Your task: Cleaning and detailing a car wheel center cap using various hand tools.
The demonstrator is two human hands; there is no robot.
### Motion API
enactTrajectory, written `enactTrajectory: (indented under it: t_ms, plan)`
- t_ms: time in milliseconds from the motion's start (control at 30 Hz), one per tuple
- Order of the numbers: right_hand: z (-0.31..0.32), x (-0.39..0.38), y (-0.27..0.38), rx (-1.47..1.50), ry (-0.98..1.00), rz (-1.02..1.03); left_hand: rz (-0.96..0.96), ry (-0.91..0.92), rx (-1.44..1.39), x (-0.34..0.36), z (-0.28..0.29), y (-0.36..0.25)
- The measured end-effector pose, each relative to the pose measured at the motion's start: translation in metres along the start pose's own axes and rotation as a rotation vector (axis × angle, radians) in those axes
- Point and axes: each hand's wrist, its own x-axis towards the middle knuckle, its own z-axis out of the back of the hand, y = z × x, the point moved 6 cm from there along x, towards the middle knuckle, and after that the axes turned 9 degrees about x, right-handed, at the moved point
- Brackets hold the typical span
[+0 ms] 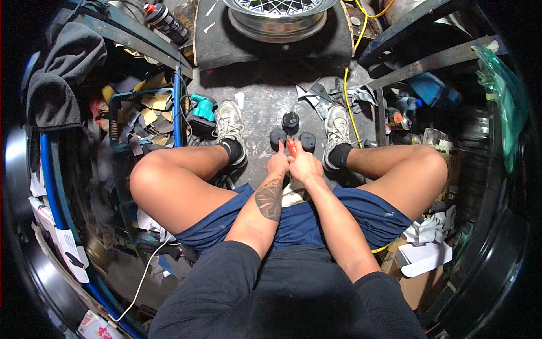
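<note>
Between my knees, low over the floor, my two hands meet. My right hand (305, 166) is closed around a small red-orange object (291, 148), of which only a narrow upper end shows; its kind is hidden by the fingers. Pressed close beside it, my left hand (276, 163) is closed with the thumb pointing up; what its fingers hold is hidden. Just past the hands stand three black round caps: a left cap (277, 136), a right cap (307, 140) and a farther cap (290, 120). The hands overlap the lower edges of the nearer two.
A teal power sander (202, 108) rests beside my left shoe. Ahead, a silver wheel rim (276, 25) lies on a dark padded stand (271, 53). Scraps fill a blue crate (148, 121). A yellow cable (349, 101) runs past my right shoe, near torn grey sheets (319, 97).
</note>
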Motion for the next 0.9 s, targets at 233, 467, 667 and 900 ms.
enactTrajectory:
  t_ms: [233, 467, 667, 900]
  plan:
    - [-0.014, 0.004, -0.004, -0.043, 0.041, 0.03, -0.019, 0.01, 0.002, 0.003, -0.005, 0.005]
    - [0.001, 0.002, -0.006, -0.012, -0.018, -0.01, 0.029, -0.026, 0.0, -0.012, 0.008, -0.005]
    - [0.01, 0.002, -0.007, 0.008, -0.07, -0.028, 0.054, -0.022, -0.029, -0.018, 0.013, -0.013]
    - [0.024, 0.01, -0.019, 0.064, -0.124, -0.108, 0.042, -0.208, -0.05, -0.023, 0.039, -0.033]
